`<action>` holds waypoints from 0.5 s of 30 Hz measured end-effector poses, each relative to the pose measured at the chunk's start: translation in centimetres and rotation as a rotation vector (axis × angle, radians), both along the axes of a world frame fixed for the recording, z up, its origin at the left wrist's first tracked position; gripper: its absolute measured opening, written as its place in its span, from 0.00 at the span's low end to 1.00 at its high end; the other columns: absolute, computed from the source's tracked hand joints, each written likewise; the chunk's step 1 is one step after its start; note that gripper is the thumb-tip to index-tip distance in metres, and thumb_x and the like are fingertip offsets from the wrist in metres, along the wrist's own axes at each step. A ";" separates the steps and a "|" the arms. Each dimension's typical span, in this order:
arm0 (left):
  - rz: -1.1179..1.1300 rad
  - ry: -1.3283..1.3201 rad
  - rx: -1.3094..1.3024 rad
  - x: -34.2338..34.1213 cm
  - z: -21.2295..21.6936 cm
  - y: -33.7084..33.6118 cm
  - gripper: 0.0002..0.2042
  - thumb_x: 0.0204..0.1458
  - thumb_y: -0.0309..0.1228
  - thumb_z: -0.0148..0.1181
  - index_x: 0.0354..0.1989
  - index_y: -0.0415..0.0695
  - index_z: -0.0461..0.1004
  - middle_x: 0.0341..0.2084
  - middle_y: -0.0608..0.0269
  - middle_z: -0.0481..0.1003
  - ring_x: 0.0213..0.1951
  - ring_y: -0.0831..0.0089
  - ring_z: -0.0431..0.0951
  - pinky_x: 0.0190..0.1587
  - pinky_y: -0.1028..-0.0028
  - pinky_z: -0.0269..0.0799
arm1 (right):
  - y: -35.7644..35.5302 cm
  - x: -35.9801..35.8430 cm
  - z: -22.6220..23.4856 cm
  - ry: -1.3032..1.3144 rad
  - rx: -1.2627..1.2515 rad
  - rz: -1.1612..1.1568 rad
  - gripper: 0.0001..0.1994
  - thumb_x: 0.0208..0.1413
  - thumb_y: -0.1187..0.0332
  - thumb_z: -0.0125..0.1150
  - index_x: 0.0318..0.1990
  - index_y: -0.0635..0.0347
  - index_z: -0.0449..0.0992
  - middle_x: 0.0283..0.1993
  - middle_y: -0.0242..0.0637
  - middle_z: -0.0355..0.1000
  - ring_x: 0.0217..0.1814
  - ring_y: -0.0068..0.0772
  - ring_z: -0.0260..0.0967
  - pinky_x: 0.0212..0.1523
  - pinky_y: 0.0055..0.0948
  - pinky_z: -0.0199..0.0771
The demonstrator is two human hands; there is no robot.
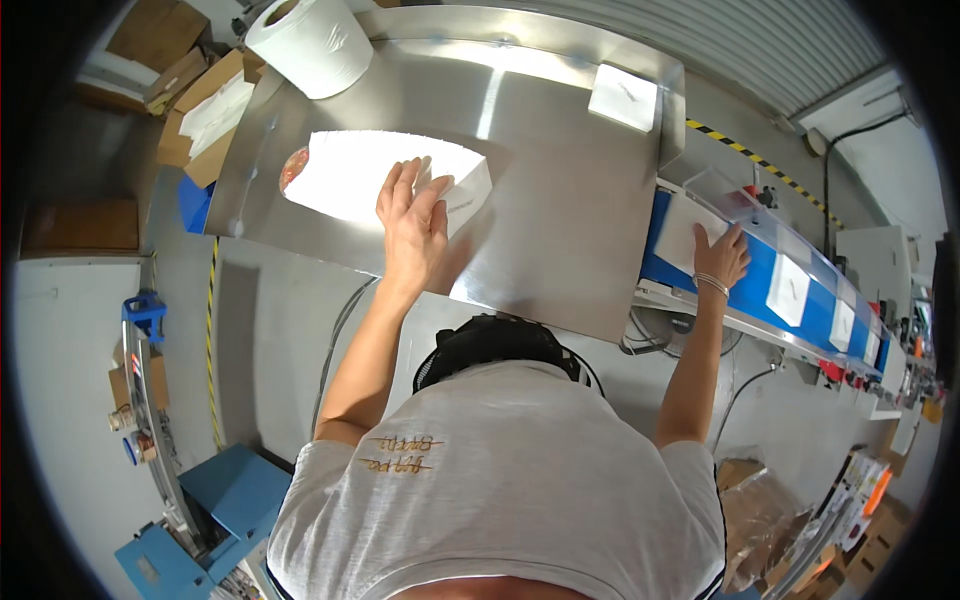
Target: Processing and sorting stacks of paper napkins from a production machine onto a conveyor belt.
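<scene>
My left hand (412,222) lies flat, fingers spread, on a stack of white flat packets (350,175) on the steel table (560,200). My right hand (722,255) rests with fingers apart on a white packet (685,232) at the near end of the blue conveyor belt (760,285). Several more white packets (790,288) ride the belt away to the right. One lone white packet (623,97) sits at the table's far right corner.
A big roll of white paper (312,42) stands at the table's far left. Open cardboard boxes (205,115) with white sheets sit left of the table. Blue equipment (215,510) stands on the floor at lower left. Cables (650,340) hang under the conveyor.
</scene>
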State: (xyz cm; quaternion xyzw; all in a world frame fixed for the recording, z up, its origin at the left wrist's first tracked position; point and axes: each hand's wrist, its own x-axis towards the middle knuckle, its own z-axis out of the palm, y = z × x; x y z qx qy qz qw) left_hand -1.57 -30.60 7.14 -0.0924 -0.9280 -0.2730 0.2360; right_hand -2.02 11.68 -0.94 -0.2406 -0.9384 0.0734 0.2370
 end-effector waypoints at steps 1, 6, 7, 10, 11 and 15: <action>0.012 -0.002 -0.009 0.1 0.1 -0.1 0.16 0.45 0.17 0.57 0.43 0.46 0.78 0.56 0.49 0.66 0.61 0.47 0.59 0.62 0.55 0.53 | -1.4 -0.1 1.8 0.065 0.361 -0.039 0.24 0.50 0.53 0.63 0.45 0.65 0.73 0.45 0.51 0.73 0.49 0.55 0.69 0.49 0.40 0.69; -0.017 -0.017 -0.046 0.2 0.5 -0.2 0.17 0.42 0.17 0.57 0.40 0.50 0.79 0.59 0.49 0.62 0.65 0.45 0.53 0.64 0.50 0.42 | -13.2 -4.7 5.7 -0.288 -0.702 0.976 0.25 0.45 0.69 0.68 0.54 0.54 0.70 0.56 0.36 0.67 0.57 0.38 0.66 0.57 0.36 0.67; -0.017 -0.017 -0.050 0.2 0.6 -0.2 0.17 0.42 0.17 0.57 0.40 0.50 0.79 0.59 0.49 0.62 0.65 0.45 0.53 0.64 0.50 0.42 | -16.2 -5.7 6.2 -0.438 -0.883 1.034 0.25 0.46 0.69 0.68 0.54 0.53 0.70 0.60 0.35 0.64 0.62 0.39 0.62 0.60 0.37 0.64; -0.059 -0.074 -0.076 -0.3 0.8 -0.2 0.15 0.42 0.20 0.59 0.39 0.51 0.79 0.61 0.48 0.60 0.66 0.45 0.50 0.65 0.48 0.39 | -21.1 -8.1 5.6 -0.434 -0.969 1.261 0.25 0.47 0.66 0.67 0.55 0.53 0.69 0.63 0.36 0.60 0.65 0.40 0.58 0.62 0.36 0.61; -0.070 -0.095 -0.072 -0.4 1.0 0.0 0.16 0.42 0.21 0.60 0.41 0.51 0.78 0.61 0.47 0.59 0.66 0.45 0.49 0.65 0.48 0.39 | -21.9 -8.7 4.7 -0.442 -0.880 1.316 0.25 0.48 0.65 0.67 0.55 0.53 0.68 0.64 0.37 0.58 0.65 0.41 0.56 0.61 0.36 0.61; 0.008 -0.050 -0.029 -0.7 0.6 -0.6 0.23 0.46 0.25 0.60 0.54 0.48 0.70 0.61 0.44 0.57 0.66 0.44 0.49 0.64 0.48 0.42 | -21.0 -7.8 4.9 -0.684 -1.059 1.159 0.24 0.53 0.60 0.63 0.54 0.60 0.66 0.52 0.39 0.67 0.55 0.29 0.64 0.55 0.28 0.64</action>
